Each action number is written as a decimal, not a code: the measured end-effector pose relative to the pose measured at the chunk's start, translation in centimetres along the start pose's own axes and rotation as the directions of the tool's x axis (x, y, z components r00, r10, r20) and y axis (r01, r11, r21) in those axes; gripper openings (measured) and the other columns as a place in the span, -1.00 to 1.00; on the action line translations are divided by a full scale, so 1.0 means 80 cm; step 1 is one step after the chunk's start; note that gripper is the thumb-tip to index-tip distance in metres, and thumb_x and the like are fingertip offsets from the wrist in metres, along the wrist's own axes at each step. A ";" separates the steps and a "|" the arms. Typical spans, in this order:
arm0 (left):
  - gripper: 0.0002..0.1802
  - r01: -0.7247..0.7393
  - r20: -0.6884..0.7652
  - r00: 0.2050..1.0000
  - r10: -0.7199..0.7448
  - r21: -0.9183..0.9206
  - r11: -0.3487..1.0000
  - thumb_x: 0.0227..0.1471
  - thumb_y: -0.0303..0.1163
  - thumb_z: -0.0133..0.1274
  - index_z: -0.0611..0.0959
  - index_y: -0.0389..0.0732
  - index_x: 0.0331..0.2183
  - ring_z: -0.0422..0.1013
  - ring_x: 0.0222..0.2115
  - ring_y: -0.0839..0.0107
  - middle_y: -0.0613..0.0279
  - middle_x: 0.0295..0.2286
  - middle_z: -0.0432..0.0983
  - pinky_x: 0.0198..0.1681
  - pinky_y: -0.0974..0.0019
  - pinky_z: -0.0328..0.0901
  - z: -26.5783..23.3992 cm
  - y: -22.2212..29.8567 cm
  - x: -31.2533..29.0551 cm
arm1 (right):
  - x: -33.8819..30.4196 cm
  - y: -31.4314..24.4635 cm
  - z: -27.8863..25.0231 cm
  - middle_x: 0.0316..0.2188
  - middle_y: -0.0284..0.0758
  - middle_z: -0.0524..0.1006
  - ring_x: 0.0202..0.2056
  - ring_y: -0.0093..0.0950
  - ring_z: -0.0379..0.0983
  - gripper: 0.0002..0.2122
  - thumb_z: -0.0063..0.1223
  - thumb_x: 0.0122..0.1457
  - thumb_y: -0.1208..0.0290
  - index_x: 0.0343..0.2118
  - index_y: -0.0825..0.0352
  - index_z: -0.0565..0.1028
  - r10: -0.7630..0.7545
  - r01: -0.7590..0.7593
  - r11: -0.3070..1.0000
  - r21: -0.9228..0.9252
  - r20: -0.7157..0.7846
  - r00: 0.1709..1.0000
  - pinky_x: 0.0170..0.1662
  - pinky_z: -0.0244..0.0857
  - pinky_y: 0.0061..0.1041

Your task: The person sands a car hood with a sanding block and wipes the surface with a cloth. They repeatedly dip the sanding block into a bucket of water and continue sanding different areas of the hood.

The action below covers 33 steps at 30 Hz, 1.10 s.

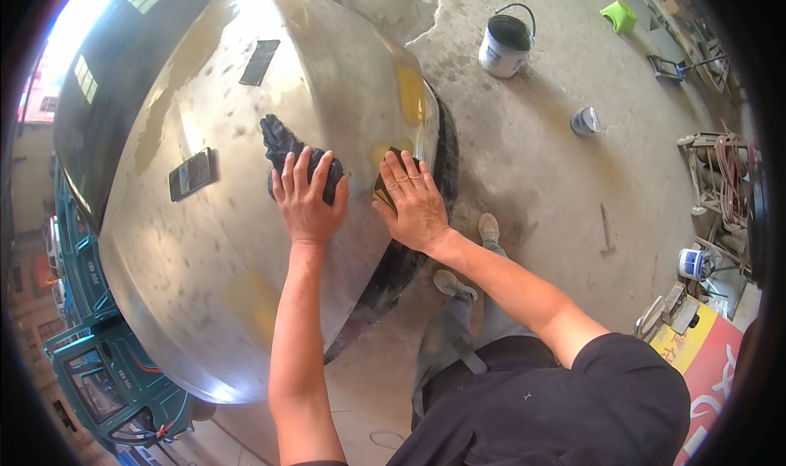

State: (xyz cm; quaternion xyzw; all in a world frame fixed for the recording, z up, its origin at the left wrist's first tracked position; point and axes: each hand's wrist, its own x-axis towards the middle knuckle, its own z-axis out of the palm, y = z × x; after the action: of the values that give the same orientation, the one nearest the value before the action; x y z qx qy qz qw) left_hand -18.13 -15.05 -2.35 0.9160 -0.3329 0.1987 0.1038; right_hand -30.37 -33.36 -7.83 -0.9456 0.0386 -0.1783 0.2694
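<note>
Right hand point(413, 200) at the panel's edge, fingers laid nearly straight over a dark pad point(381, 189), thumb at its near side: pad grasped lightly, looks pressed to the surface. Left hand point(308, 200) farther in, fingers spread and bent over a bunched dark cloth point(280, 137); cannot tell if they grip it or only rest on it. Vehicle panel point(188, 261) sits directly under both hands.

Progress: judged partway. Most of the panel is dull, mottled bare-looking metal, so much of it seems worked. Yellowish patches remain by the edge point(411, 94) and on the lower part point(255, 304) (filler or old coating, can't say which), so those spots probably still need attention. Surface beneath pad and cloth hidden. Dark strip point(259, 63) and phone point(193, 175) lie on the panel, untouched.
</note>
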 end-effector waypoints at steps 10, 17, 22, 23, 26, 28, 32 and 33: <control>-0.46 0.013 -0.019 1.000 -0.013 -0.015 1.000 0.26 -0.04 0.28 0.74 0.13 0.24 0.35 0.39 -0.03 0.17 0.30 0.54 0.52 -0.29 0.06 -0.002 0.005 0.002 | -0.002 0.017 -0.008 0.64 -0.10 0.19 0.66 -0.07 -0.01 -0.21 0.22 0.43 -0.03 0.55 0.42 0.32 -0.051 0.050 0.999 0.017 0.061 0.997 0.67 -0.16 0.05; -0.46 0.020 0.001 1.000 -0.020 0.004 1.000 0.27 -0.07 0.28 0.75 0.12 0.24 0.34 0.40 -0.02 0.18 0.31 0.54 0.53 -0.27 0.04 -0.006 -0.001 0.001 | -0.008 0.025 -0.016 0.63 -0.10 0.21 0.66 -0.05 -0.02 -0.22 0.23 0.43 -0.04 0.54 0.41 0.34 -0.094 0.098 0.995 -0.025 0.114 0.989 0.66 -0.11 0.07; -0.45 0.010 -0.019 1.000 -0.010 0.004 1.000 0.22 -0.07 0.32 0.76 0.13 0.23 0.34 0.40 -0.02 0.18 0.31 0.54 0.52 -0.29 0.07 -0.003 0.006 0.011 | 0.039 0.012 -0.003 0.60 -0.12 0.27 0.63 -0.03 0.04 -0.25 0.23 0.43 -0.02 0.51 0.41 0.37 -0.098 0.098 0.995 0.022 0.035 0.995 0.64 -0.09 0.12; -0.44 0.011 -0.020 1.000 -0.011 0.000 1.000 0.20 -0.07 0.33 0.77 0.14 0.22 0.35 0.39 -0.03 0.17 0.30 0.54 0.52 -0.31 0.08 -0.003 0.007 0.006 | 0.029 0.013 -0.006 0.60 -0.11 0.27 0.63 -0.02 0.04 -0.25 0.23 0.43 -0.02 0.51 0.41 0.37 -0.086 0.085 0.996 0.020 0.057 0.995 0.64 -0.09 0.11; -0.44 0.012 -0.034 0.999 -0.012 -0.003 1.000 0.17 -0.07 0.34 0.77 0.16 0.21 0.37 0.37 -0.03 0.18 0.29 0.55 0.51 -0.34 0.09 0.002 -0.001 0.004 | -0.019 0.024 -0.012 0.60 -0.09 0.27 0.63 -0.01 0.05 -0.25 0.24 0.42 -0.01 0.51 0.41 0.37 -0.088 0.090 0.995 -0.031 0.060 0.994 0.64 -0.09 0.06; -0.43 0.011 -0.025 1.000 -0.011 -0.004 1.000 0.19 -0.08 0.34 0.75 0.16 0.23 0.35 0.39 -0.01 0.20 0.30 0.54 0.53 -0.28 0.07 0.002 0.005 0.008 | 0.001 0.016 -0.006 0.60 -0.11 0.26 0.63 -0.04 0.06 -0.25 0.24 0.42 -0.01 0.51 0.40 0.38 -0.067 0.067 0.998 -0.009 0.030 0.997 0.65 -0.10 0.06; -0.43 0.026 -0.006 1.000 -0.026 0.002 1.000 0.20 -0.10 0.33 0.75 0.14 0.24 0.35 0.39 -0.01 0.21 0.30 0.54 0.53 -0.25 0.06 0.000 0.005 0.004 | 0.021 0.014 -0.007 0.60 -0.02 0.24 0.62 0.01 0.07 -0.24 0.24 0.42 -0.01 0.49 0.46 0.38 -0.106 0.105 0.994 0.017 0.065 0.992 0.64 -0.09 0.06; -0.43 0.031 -0.002 1.000 -0.031 0.011 0.999 0.20 -0.11 0.33 0.75 0.14 0.24 0.36 0.39 -0.01 0.20 0.30 0.55 0.53 -0.25 0.06 -0.003 0.001 0.000 | 0.015 0.015 -0.014 0.60 0.01 0.24 0.62 0.03 0.06 -0.24 0.24 0.42 -0.01 0.49 0.48 0.38 -0.125 0.123 0.992 0.022 0.098 0.987 0.64 -0.08 0.06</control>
State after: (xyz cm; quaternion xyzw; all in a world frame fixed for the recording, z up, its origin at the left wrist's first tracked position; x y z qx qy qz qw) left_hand -18.27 -15.00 -2.11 0.9214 -0.3173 0.1999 0.1023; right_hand -29.59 -35.12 -7.20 -0.9517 -0.0350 -0.1476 0.2669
